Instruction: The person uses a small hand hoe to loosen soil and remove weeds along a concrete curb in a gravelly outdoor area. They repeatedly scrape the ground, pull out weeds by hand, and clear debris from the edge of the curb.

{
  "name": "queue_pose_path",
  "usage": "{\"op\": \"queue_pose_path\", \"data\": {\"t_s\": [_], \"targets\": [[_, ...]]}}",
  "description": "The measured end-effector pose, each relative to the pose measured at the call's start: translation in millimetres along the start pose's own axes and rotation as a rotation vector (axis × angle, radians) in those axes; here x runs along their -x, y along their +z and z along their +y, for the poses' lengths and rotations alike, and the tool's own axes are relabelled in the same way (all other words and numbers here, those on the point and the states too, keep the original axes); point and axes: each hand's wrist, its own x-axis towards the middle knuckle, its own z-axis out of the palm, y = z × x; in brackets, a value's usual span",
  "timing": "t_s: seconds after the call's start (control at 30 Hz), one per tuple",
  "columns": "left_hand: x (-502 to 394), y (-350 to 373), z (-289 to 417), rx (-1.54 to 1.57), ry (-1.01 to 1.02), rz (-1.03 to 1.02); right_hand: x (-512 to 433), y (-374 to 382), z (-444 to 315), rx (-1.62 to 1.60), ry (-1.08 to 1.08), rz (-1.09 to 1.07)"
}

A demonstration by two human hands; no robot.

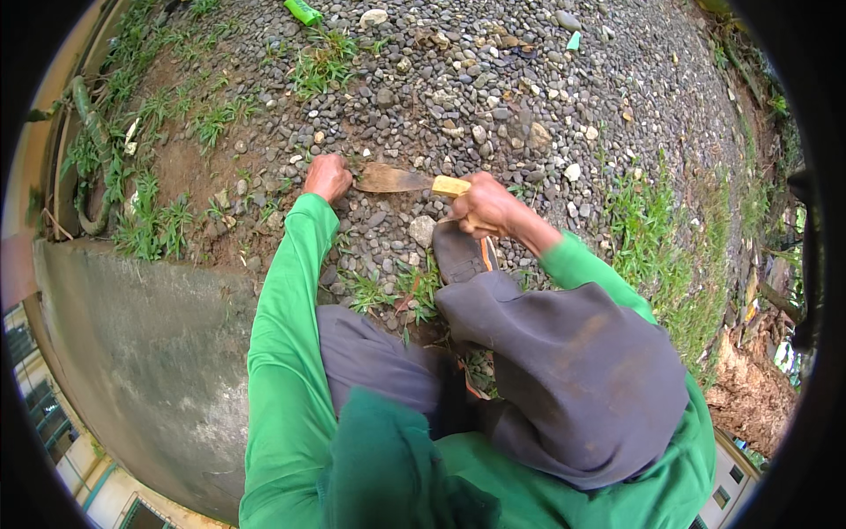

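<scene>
My right hand (490, 206) grips the yellowish wooden handle (451, 186) of a short bolo-like knife, just above the toe of my dark shoe (459, 251). Its wide blade (391, 178) is brown with soil and points left, low over the gravel. At the blade's tip is my left hand (328, 177), its fingers curled down near the ground. Whether anything is between those fingers is hidden.
Gravel (436, 86) with grass tufts (324, 66) spreads ahead. A concrete slab (145, 357) lies to the left, near a bent stem (92, 132). A green wrapper (303, 10) lies at the far side. Grass (648, 231) and a rough brown trunk or stump (750, 390) are at right.
</scene>
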Motion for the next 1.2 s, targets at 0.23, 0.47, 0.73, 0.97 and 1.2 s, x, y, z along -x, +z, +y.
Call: {"op": "queue_pose_path", "data": {"t_s": [0.23,0.47,0.73,0.97,1.2], "targets": [[10.6,-13.2,-1.0,0.087,-0.035,0.029,2.6,-9.3,33.5,0.156,-0.205,-0.016],[35.4,-23.7,-31.6,0.247,-0.294,0.073,-22.1,6.6,16.8,0.308,-0.019,-0.006],[61.0,-39.5,-81.2,0.085,-0.403,0.394,-6.1,14.4,6.3,0.090,-0.079,-0.042],[34.9,-24.8,-63.6,0.140,-0.234,0.428,-94.1,100.0,-29.8,0.367,-0.104,0.027],[54.0,-41.3,-84.9,0.147,-0.395,0.525,-41.4,83.8,-8.2,0.191,-0.219,-0.096]]}}
